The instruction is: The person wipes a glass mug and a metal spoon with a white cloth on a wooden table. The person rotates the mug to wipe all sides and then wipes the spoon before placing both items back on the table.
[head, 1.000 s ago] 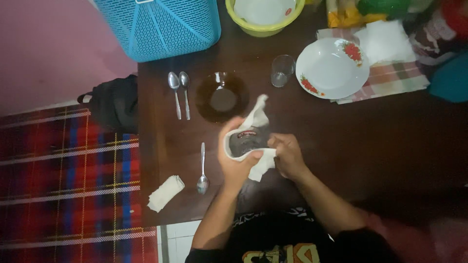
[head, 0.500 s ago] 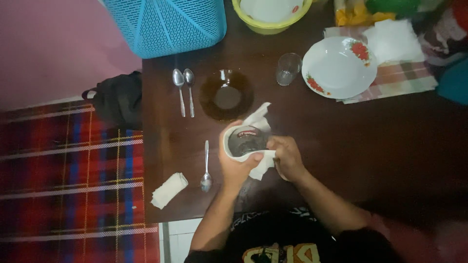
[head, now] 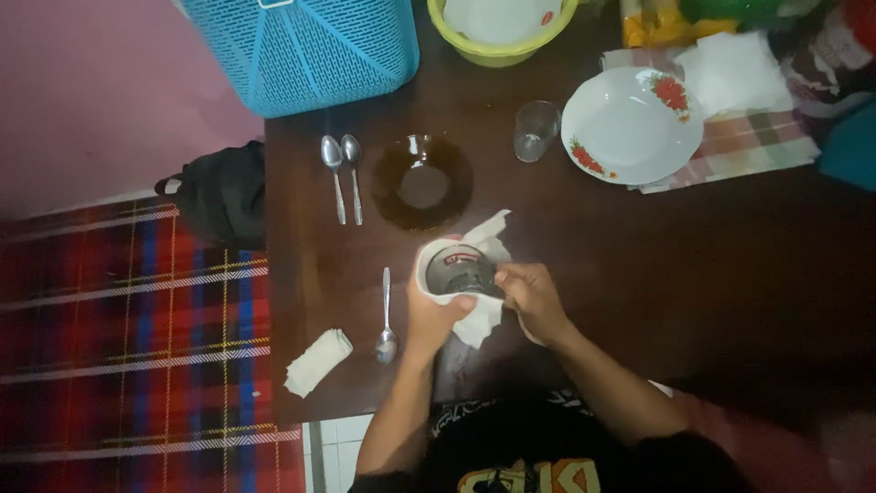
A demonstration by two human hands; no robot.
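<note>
Held over the near middle of the dark wooden table (head: 639, 265), just in front of the brown glass bowl (head: 422, 182): a clear drinking glass (head: 459, 271) wrapped in a white cloth (head: 482, 239). Left hand (head: 429, 315) closed around the cloth-covered wall from outside; right hand (head: 531, 297) pinching the rim with fingers curled at the mouth and more cloth bunched beneath. Likely trouble from here: a slip through the cloth, since fabric between palm and smooth glass weakens the hold, with a drop onto the hard tabletop and a chip or crack to follow. Also possible: too hard a squeeze or twist at the thin rim, breaking it against the fingers. A loose corner of cloth sticking up toward the bowl, apt to snag or drag if swung that way. As for looks: transparent, round-mouthed, tilted with the opening toward the camera, dark inside from the table showing through, a reddish band or mark near the upper inside edge, too blurred to make out. Only the mouth and inner wall visible; outside hidden by cloth and hand. Cleanness impossible to judge in this dim light.
</note>
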